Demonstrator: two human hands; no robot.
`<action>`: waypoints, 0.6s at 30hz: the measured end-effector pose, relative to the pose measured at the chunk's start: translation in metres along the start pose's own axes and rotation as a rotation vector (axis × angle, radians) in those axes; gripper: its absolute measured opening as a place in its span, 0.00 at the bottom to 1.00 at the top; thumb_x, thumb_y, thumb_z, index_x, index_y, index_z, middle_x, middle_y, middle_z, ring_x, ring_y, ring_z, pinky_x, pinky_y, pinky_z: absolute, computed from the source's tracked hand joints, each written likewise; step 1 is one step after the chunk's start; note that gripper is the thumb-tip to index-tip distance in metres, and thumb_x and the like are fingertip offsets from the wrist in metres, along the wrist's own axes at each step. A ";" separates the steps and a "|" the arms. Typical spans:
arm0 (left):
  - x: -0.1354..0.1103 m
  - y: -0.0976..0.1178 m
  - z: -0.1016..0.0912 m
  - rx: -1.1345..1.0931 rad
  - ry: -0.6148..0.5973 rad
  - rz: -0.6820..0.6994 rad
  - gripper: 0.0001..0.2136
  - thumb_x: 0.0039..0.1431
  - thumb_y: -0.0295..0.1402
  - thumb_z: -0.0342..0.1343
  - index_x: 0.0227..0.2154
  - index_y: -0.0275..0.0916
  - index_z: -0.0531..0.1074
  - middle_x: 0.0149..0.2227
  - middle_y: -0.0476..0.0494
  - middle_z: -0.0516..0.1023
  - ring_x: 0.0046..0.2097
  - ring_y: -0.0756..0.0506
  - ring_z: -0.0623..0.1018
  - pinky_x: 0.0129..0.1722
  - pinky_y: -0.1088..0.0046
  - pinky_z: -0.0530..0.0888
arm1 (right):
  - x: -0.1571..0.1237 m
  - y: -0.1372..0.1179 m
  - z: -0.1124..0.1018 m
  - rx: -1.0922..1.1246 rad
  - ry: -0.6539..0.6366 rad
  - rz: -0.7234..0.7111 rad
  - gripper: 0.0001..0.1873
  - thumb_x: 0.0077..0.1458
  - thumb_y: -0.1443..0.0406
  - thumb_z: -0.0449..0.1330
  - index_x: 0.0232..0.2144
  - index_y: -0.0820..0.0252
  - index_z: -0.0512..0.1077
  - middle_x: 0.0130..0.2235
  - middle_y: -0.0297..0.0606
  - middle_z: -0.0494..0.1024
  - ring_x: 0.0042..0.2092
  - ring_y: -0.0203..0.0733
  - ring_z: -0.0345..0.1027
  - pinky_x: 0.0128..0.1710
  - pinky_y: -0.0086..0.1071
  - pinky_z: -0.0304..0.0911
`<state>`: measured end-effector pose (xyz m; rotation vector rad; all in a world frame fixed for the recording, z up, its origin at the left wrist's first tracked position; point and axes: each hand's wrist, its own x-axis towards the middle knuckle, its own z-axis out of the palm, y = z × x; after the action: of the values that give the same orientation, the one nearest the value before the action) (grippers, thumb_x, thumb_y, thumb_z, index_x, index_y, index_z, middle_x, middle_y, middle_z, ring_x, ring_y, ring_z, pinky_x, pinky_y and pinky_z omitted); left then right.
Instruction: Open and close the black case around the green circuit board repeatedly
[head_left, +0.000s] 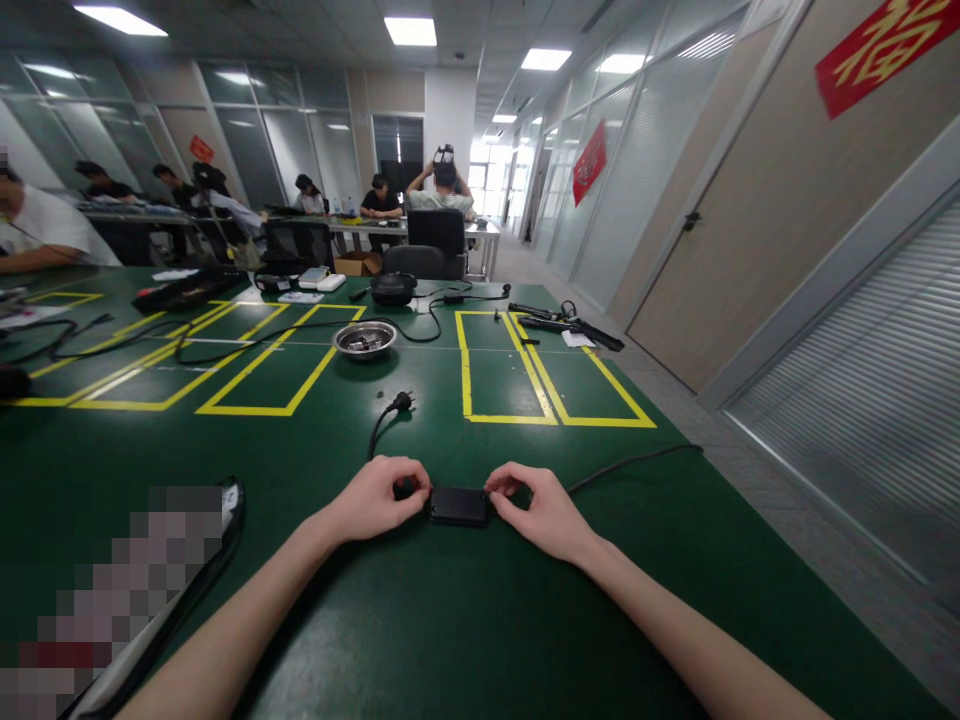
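A small black box that looks like a power adapter (458, 506) lies on the green table between my two hands. My left hand (384, 497) is closed in a pinch at its left end, thumb and index fingertips touching that edge. At the opposite end my right hand (541, 508) pinches in the same way. A black power cord with a plug (403, 402) emerges from behind my left hand, its plug pointing away from me. From behind my right hand a thin black cable (637, 460) runs off to the right. Where both cords meet the box is hidden by my fingers.
A metal bowl (365, 341) with small parts stands farther back, near yellow tape outlines (510, 420). Black rod-like tools (570, 325) lie at the back right. A black case (394, 288) and cables sit behind. At left is a blurred-out long object (135, 590). Several people sit beyond.
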<state>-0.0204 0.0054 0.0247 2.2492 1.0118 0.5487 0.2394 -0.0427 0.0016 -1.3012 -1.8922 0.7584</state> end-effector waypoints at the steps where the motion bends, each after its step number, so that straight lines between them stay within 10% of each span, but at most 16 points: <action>1: 0.000 0.001 0.000 -0.004 -0.001 -0.008 0.07 0.58 0.35 0.56 0.32 0.39 0.77 0.33 0.47 0.81 0.34 0.47 0.77 0.36 0.74 0.70 | 0.000 0.000 0.001 -0.007 0.003 -0.011 0.08 0.56 0.65 0.61 0.39 0.59 0.78 0.37 0.39 0.82 0.38 0.43 0.75 0.40 0.37 0.70; 18: 0.002 0.005 0.022 0.250 0.002 0.096 0.11 0.67 0.39 0.52 0.37 0.39 0.76 0.37 0.44 0.76 0.38 0.45 0.75 0.38 0.71 0.70 | 0.000 -0.006 0.002 -0.182 -0.120 -0.090 0.08 0.58 0.63 0.66 0.40 0.56 0.80 0.43 0.40 0.81 0.44 0.46 0.73 0.44 0.40 0.69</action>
<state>-0.0041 -0.0037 0.0126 2.5279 1.0259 0.4876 0.2345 -0.0446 0.0058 -1.2944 -2.1426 0.6427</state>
